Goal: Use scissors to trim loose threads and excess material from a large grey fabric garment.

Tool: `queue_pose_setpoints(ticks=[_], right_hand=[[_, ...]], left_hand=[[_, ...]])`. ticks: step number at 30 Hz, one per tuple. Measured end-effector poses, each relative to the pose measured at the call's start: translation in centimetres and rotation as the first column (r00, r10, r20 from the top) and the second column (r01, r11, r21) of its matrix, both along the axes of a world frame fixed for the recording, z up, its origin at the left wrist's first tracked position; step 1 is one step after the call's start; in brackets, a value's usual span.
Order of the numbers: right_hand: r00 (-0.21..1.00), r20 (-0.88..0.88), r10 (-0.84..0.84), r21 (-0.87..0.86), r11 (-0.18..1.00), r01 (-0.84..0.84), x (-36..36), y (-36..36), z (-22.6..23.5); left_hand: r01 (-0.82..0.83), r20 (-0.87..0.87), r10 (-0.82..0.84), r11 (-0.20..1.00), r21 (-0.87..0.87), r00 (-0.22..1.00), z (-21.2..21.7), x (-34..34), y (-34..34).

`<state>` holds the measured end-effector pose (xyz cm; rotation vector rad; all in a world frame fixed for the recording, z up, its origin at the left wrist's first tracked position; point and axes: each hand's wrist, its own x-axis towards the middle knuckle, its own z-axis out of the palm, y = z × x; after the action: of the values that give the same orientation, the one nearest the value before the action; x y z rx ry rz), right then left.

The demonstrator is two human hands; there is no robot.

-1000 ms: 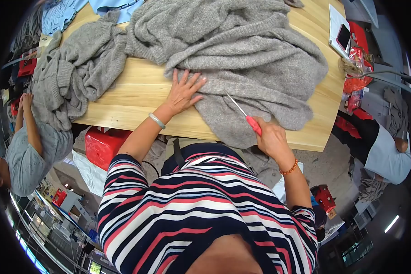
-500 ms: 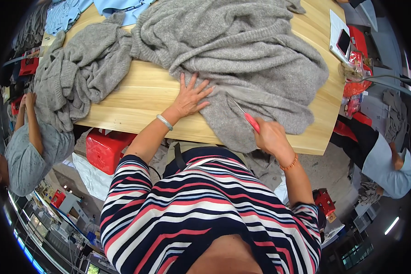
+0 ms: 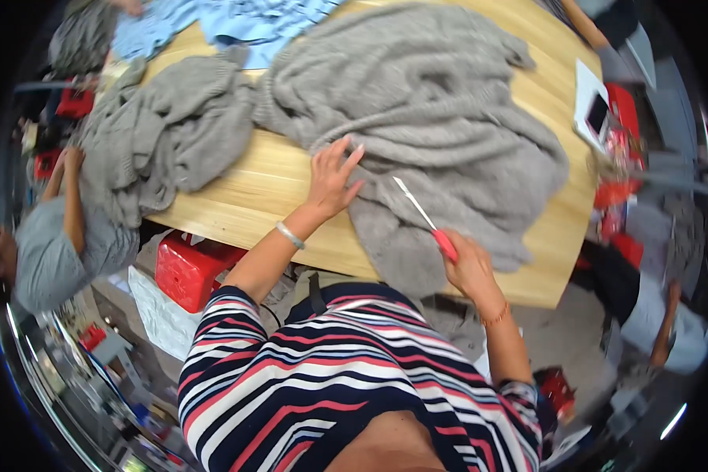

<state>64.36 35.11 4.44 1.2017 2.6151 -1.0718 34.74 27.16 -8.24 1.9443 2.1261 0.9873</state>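
A large grey knitted garment [image 3: 440,118] lies in folds over the wooden table, its near part hanging toward the table's front edge. My left hand [image 3: 332,182] rests at its left edge, fingers stretched and apart, with nothing held. In my right hand [image 3: 470,270] is a slim tool with a pink-red handle and a thin metal shaft [image 3: 418,208], gripped by the handle. Its pale tip points up and left over the knit, to the right of my left hand. Whether the tip touches the knit I cannot tell.
More grey knitwear [image 3: 173,118] lies at the left, beside a seated person [image 3: 71,252]. Light blue cloth [image 3: 267,27] is behind. A phone [image 3: 597,114] rests on white paper at the right. A red stool [image 3: 189,271] stands below the table's front edge.
My left hand's fingers are closer together and no longer pressed so flat. The tool's shaft and tip show more fully, and my right hand sits further back. The whole view has shifted slightly.
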Motion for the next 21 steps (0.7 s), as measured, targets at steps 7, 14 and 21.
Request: queue_pose_setpoints(ticks=[7,14,21], right_hand=[[0.998,-0.031,-0.057,0.102,0.993,0.06,3.1,0.0,-2.7],[0.937,-0.214,-0.275,-0.073,0.961,0.265,1.7,3.7,-1.8],[0.992,-0.076,0.102,-0.03,0.994,-0.105,-6.0,2.5,-1.5]], left_hand=[[0.135,0.044,-0.129,0.881,-0.453,0.991,-0.9,2.0,7.6],[0.136,0.53,-0.121,0.991,0.011,0.839,4.1,6.4,0.9],[-0.466,0.688,0.525,0.834,-0.297,0.502,6.4,-4.0,-5.4]])
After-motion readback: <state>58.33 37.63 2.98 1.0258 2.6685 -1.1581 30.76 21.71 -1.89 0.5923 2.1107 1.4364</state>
